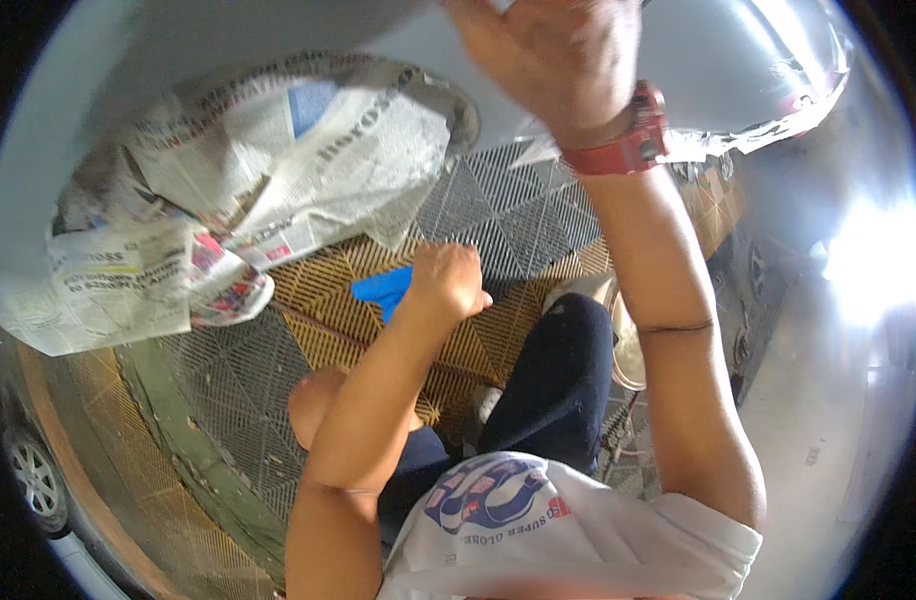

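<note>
My left hand (448, 278) is closed, low in front of me above the floor. A flat blue piece (383, 288) with angular edges sticks out from its left side; I cannot make out its exact kind. Farther up, my right hand (563, 60) lies spread on a smooth grey car body panel (378, 30), its thumb out to the left. The upper edge of the picture cuts off its fingertips, and nothing shows in it. A red watch (618, 140) is strapped round the right wrist.
Newspaper sheets (308, 150) cover the rounded wheel area below the panel. More paper (778, 130) hangs along the panel's right edge. Below lies grey and yellow grated floor tiling (508, 210). A parked car's wheel (36, 480) shows far left, and a bright lamp (883, 262) glares right.
</note>
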`<state>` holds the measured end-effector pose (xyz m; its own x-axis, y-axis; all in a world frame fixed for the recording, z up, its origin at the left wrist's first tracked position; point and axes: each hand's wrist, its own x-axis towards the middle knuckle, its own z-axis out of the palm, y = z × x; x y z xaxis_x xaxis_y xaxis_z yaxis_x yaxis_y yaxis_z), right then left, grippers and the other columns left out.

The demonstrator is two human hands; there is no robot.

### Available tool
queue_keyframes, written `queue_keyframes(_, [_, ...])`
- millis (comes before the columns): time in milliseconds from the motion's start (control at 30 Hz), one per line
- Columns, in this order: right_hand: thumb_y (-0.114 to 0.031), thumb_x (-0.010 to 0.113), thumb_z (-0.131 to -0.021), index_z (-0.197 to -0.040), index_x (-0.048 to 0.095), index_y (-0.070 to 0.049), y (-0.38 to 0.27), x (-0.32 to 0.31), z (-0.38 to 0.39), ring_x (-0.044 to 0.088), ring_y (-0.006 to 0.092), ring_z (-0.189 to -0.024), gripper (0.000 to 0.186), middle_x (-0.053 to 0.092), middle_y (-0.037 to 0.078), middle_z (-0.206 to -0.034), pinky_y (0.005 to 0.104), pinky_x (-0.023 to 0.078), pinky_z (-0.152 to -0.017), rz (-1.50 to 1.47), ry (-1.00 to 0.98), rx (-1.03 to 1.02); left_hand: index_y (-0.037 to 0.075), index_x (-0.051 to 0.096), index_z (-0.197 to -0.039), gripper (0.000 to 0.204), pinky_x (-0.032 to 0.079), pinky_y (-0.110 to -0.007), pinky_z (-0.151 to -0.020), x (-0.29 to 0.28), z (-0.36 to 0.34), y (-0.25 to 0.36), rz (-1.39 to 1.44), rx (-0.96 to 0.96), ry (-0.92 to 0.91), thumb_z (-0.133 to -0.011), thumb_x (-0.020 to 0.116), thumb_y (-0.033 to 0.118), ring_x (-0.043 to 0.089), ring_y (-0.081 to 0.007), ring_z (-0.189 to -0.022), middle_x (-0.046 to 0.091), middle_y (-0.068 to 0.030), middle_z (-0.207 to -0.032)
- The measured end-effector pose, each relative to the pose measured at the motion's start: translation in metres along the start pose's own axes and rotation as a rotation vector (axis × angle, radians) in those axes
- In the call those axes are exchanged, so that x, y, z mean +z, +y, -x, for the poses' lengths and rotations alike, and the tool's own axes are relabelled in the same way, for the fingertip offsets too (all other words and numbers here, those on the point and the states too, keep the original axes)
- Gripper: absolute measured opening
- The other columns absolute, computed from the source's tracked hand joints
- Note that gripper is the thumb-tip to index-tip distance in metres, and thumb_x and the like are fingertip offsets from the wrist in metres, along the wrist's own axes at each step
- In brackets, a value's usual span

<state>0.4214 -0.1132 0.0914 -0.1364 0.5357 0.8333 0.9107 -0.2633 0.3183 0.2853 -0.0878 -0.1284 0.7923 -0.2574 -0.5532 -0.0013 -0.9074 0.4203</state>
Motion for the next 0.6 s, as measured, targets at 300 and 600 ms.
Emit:
queue_keyframes(300, [-0.013,0.090,-0.083,-0.131,0.074,-0.017,0.009,0.010,0.216,0.061,0.0319,-0.123,0.050,0.067,0.012,-0.134,0.0469,0.047,-0.102,0.211,0.164,0.424,0.003,0.071,-0.121,0.064,0.059,-0.046,-0.097,0.008,0.008,-0.002,-0.064,0.040,0.168,-0.084,0.087,0.053,0.076,-0.0321,-0.111,0.080,-0.0181,-0.112])
queue_keyframes(600, [-0.009,0.090,-0.086,-0.137,0.065,-0.006,-0.012,0.042,0.291,0.058,0.0386,-0.129,0.057,0.058,0.020,-0.138,0.0498,0.050,-0.108,0.224,0.175,0.646,0.004,0.073,-0.111,0.061,0.059,-0.047,-0.096,0.020,0.003,0.002,-0.063,0.042,0.176,-0.081,0.089,0.055,0.078,-0.0345,-0.105,0.081,-0.0177,-0.104])
